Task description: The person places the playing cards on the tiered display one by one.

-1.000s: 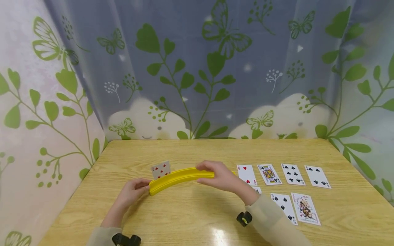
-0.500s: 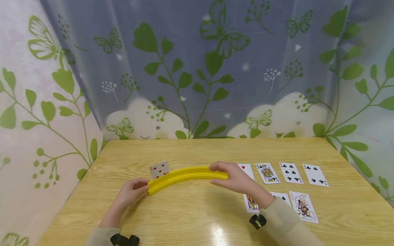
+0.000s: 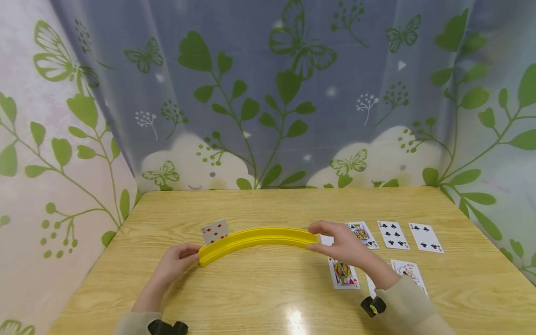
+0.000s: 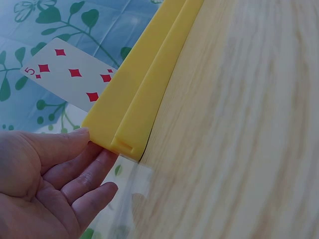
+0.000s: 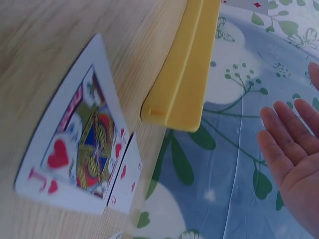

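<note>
A curved yellow playing card holder (image 3: 259, 236) stands on the table, with the five of diamonds (image 3: 215, 231) upright near its left end. My left hand (image 3: 176, 264) pinches that left end between thumb and fingers, as the left wrist view shows of the holder (image 4: 134, 94). At the other end is my right hand (image 3: 343, 243); in the right wrist view this hand (image 5: 299, 154) has its fingers extended, with a gap between them and the holder (image 5: 174, 94). My right hand and forearm partly cover several cards.
Face-up cards lie on the wooden table (image 3: 251, 288) at the right: the jack of hearts (image 3: 344, 274), a king (image 3: 363, 235), the six of clubs (image 3: 392, 235), the four of clubs (image 3: 425, 237) and a half-hidden joker (image 3: 408, 272). A patterned curtain (image 3: 251, 93) hangs behind.
My right hand has moved rightward along the holder to its right end, uncovering that part and the jack of hearts. The left hand keeps its hold on the left end.
</note>
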A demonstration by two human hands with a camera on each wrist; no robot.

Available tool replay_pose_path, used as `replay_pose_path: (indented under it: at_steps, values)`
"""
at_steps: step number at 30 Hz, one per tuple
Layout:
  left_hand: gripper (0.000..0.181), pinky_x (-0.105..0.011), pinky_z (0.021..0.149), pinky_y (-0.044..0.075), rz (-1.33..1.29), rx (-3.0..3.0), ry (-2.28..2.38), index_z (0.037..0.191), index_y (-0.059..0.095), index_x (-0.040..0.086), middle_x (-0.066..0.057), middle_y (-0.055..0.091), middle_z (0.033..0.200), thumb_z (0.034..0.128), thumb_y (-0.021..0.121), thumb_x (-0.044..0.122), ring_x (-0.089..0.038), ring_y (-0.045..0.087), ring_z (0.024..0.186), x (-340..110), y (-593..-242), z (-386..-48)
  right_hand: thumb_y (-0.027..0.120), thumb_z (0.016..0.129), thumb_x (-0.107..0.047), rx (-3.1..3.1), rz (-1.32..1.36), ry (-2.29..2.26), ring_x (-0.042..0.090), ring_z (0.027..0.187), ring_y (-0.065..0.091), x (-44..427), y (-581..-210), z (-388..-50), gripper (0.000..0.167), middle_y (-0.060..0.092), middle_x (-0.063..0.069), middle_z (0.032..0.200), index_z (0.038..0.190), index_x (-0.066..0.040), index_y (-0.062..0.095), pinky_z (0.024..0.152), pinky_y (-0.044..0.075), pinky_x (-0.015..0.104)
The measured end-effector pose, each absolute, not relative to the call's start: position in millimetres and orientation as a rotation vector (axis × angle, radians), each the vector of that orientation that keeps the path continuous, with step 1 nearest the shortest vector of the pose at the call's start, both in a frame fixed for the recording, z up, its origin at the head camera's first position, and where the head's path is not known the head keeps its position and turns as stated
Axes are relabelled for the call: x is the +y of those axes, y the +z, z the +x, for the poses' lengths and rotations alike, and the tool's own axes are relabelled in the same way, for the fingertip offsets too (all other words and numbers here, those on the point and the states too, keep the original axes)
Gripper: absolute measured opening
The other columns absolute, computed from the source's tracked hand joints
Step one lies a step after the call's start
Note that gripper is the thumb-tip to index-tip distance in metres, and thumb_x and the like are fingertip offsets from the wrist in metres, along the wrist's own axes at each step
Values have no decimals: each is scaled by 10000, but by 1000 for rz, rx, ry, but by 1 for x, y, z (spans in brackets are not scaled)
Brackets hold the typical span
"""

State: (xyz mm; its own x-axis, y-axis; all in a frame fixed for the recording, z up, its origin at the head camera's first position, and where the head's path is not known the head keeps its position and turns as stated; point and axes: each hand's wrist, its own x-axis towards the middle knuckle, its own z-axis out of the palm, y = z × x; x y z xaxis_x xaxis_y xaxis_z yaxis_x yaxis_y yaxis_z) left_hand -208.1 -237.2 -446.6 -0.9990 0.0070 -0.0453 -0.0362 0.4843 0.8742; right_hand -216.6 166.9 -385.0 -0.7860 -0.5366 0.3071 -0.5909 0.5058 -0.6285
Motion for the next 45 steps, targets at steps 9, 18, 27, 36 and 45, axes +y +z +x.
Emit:
replay_pose_path:
  at_steps: [9, 18, 27, 36, 45]
  values:
    - [233, -358, 797, 463, -15, 2674, 1558, 1080, 584, -27, -157, 599, 1046, 867, 553, 63, -240, 563, 935, -238, -446, -208, 649, 810, -221, -2653, 887, 1143, 256, 996, 549, 197, -386, -213, 317, 602, 78, 1048, 1074, -58, 581, 854, 431, 399]
    - [236, -363, 798, 460, 18, 2671, 1555, 1079, 584, -25, -151, 601, 1042, 868, 557, 77, -237, 562, 932, -238, -445, -207, 624, 832, -222, -2696, 764, 1083, 299, 986, 550, 227, -389, -207, 307, 596, 115, 1055, 1075, -40, 576, 820, 440, 441]
    - [240, -369, 807, 454, -6, 2679, 1530, 1083, 589, -8, -135, 602, 1047, 868, 562, 94, -227, 558, 936, -239, -446, -208, 645, 815, -183, -2674, 688, 1008, 303, 957, 567, 251, -393, -201, 279, 610, 113, 1024, 1043, -33, 588, 800, 451, 432]
    - [241, -339, 790, 466, -7, 2658, 1568, 1082, 583, -31, -164, 595, 1059, 860, 563, 60, -242, 560, 945, -238, -447, -209, 654, 804, -153, -2677, 619, 968, 335, 945, 561, 270, -390, -195, 286, 607, 133, 1006, 1033, 5, 588, 805, 443, 436]
    - [235, -343, 794, 467, -14, 2657, 1574, 1078, 583, -35, -174, 591, 1062, 857, 561, 43, -255, 558, 953, -238, -447, -209, 646, 812, -158, -2692, 512, 893, 344, 930, 560, 290, -392, -190, 279, 606, 135, 997, 1029, 3, 577, 786, 446, 436]
